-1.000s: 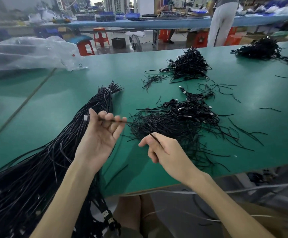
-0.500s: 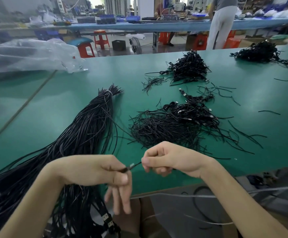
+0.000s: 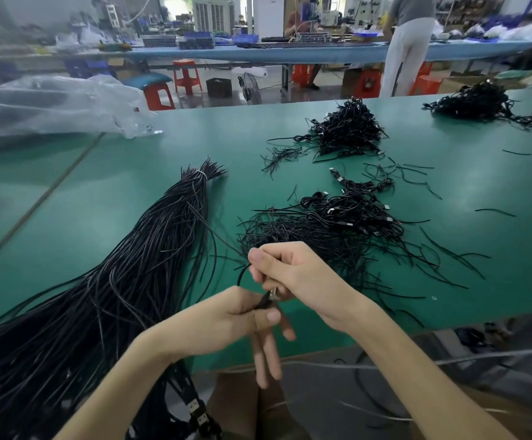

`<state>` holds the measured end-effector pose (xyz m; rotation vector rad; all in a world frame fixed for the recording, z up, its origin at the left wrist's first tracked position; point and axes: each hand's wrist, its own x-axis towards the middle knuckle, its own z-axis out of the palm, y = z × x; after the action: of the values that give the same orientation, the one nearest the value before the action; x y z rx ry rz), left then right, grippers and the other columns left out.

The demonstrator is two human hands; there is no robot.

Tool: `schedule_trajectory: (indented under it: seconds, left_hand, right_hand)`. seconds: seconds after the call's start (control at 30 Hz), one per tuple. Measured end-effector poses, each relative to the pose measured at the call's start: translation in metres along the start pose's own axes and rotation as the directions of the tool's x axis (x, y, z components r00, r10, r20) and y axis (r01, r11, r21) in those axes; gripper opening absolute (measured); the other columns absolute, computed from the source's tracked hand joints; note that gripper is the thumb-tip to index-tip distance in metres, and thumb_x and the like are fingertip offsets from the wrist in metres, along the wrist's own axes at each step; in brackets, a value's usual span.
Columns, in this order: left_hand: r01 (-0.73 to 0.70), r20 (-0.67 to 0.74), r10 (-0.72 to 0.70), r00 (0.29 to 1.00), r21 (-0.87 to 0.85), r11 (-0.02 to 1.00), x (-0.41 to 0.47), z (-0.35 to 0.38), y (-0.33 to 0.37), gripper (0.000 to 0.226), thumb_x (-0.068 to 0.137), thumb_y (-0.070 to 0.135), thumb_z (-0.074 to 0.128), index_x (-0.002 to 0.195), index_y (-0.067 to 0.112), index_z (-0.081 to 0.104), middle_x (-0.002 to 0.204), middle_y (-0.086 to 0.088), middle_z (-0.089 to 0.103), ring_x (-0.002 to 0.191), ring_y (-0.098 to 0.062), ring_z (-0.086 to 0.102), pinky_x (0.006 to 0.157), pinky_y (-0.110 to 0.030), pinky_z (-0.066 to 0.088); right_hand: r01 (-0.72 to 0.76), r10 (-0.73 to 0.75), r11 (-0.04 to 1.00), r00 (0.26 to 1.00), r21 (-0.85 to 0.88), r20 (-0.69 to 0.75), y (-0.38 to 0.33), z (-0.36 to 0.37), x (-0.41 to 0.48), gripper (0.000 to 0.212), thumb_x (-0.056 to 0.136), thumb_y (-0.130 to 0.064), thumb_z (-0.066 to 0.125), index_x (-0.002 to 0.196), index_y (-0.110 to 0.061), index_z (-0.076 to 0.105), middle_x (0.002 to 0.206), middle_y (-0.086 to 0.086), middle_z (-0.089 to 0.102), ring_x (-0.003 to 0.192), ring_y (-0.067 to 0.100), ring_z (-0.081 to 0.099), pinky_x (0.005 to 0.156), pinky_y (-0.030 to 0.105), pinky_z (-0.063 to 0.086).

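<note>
Closest in, just right of the tied bundle [image 3: 150, 249] of long black cables and over the front edge of the green bench [image 3: 99, 201]: a left grip [image 3: 226, 315], thumb and forefinger closed tight on a thin black cable [image 3: 240, 276] close behind its metal plug [image 3: 274, 294], the other fingers stretched out and pointing down. Touching it from above, a right grip [image 3: 299, 277], fingers curled in and thumb pressed on top, pinching the same cable at a small loop. Just beyond both, right of the bundle's middle, a loose heap [image 3: 337, 230] of short black cables with silver plug ends, stray strands straggling outward. At the bundle's far tip, a thin white tie [image 3: 202, 176]. Farther back and right of that tip, a smaller tangled pile [image 3: 347, 128]. Left of the tip and farther back, a crumpled clear plastic bag [image 3: 55, 103] lying on the bench. Much farther right than the bundle, at the bench's back edge, another dark pile [image 3: 471, 100]. Well behind the bundle, past the bench, red stools [image 3: 187, 74] on the floor and a standing person [image 3: 410, 42] in pale trousers at a second, blue-topped bench [image 3: 290, 54].
</note>
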<state>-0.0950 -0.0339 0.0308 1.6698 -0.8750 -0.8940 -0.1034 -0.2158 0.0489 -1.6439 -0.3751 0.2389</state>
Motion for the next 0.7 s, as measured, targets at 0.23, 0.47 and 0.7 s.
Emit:
schedule_trajectory:
  seconds: [0.23,0.47,0.7]
  left_hand:
    - [-0.094,-0.340,0.101,0.935,0.035,0.995,-0.001,-0.007,-0.014,0.040,0.105,0.030,0.040,0.128,0.010,0.065,0.128,0.002,0.072,0.127,-0.016,0.064,0.114,-0.030,0.043]
    - [-0.136,-0.524,0.117,0.844,0.001,0.991,0.002,-0.005,-0.025,0.044,0.107,0.037,0.035,0.121,0.013,0.069,0.129,0.006,0.071,0.131,-0.014,0.059,0.117,-0.028,0.039]
    - [-0.488,-0.621,0.156,0.768,-0.411,0.770,0.011,-0.001,-0.019,0.060,0.110,0.045,0.022,0.145,0.005,0.051,0.147,-0.009,0.059,0.137,-0.022,0.056,0.109,-0.027,0.046]
  right_hand:
    - [0.065,-0.074,0.995,0.988,-0.069,-0.138,0.008,-0.001,0.001,0.040,0.107,-0.034,0.051,0.076,-0.013,0.063,0.054,-0.007,0.049,0.052,0.007,0.042,0.054,0.015,0.038]
    - [0.141,-0.190,0.953,0.967,-0.267,-0.168,0.016,0.007,-0.002,0.034,0.110,-0.028,0.047,0.085,-0.013,0.065,0.060,0.000,0.059,0.056,0.008,0.049,0.061,0.021,0.040]
    - [0.126,-0.147,0.957,0.987,-0.263,-0.062,0.039,0.044,-0.007,0.037,0.109,-0.030,0.048,0.078,-0.012,0.058,0.057,0.001,0.054,0.054,0.006,0.046,0.060,0.019,0.038]
